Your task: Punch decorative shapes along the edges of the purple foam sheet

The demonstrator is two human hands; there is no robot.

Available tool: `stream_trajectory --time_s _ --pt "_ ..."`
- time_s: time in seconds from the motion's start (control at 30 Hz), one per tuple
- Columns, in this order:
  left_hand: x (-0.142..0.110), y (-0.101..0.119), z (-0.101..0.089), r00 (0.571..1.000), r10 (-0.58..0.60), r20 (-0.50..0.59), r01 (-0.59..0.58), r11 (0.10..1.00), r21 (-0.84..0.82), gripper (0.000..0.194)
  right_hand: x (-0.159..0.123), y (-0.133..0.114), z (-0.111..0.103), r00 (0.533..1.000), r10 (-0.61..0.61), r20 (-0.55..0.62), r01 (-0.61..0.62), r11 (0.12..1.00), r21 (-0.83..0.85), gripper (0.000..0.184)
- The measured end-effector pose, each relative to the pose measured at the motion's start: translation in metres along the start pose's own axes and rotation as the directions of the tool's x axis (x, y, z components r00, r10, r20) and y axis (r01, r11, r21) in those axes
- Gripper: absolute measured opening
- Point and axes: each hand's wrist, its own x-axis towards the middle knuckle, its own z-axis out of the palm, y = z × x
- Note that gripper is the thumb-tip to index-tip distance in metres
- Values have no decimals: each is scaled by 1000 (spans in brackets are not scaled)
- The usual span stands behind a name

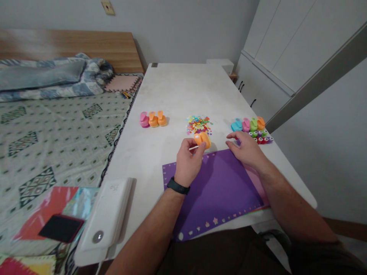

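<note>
An orange craft punch (203,139) is gripped between the thumb and fingers of my left hand (189,158), above the far edge of a purple sheet (220,183). Small punched shapes run along the sheet's left, near and far edges. My right hand (245,147) is over the sheet's far right corner, thumb and fingers apart, with nothing seen between them. Just past it are rows of small punches (259,134) in several colours, partly covered by the hand. A pile of colourful paper cut-outs (199,124) lies beyond the held punch.
Pink and orange punches (153,119) stand on the white table (177,88) at left. A white power bank (107,214) lies at the near left edge. Beside the table is a bed with a dark phone (61,228) and coloured sheets. A white box (220,65) stands at the far end.
</note>
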Motion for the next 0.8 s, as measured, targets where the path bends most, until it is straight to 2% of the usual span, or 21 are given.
stream_trajectory --time_s 0.1,0.27,0.4,0.53,0.67,0.8 --pt "-1 1 1 1000 4 4 -4 1000 -22 33 -1 -6 1 998 57 26 -61 983 173 22" --pt "-1 -1 1 1000 -8 23 10 997 -71 38 -3 -13 9 990 67 121 -108 922 372 28" --pt "-1 -2 4 990 -131 61 141 964 -226 42 -5 -20 11 977 77 197 -173 825 538 35" --pt "-2 1 5 965 -221 140 258 889 -378 44 -6 -26 10 971 60 233 -184 806 562 40" --pt "-2 5 3 952 -259 163 304 861 -408 44 -6 -27 11 965 43 260 -191 795 576 45" --pt "-3 8 0 925 -293 243 374 817 -440 45 -6 -27 12 957 28 287 -196 796 573 47"
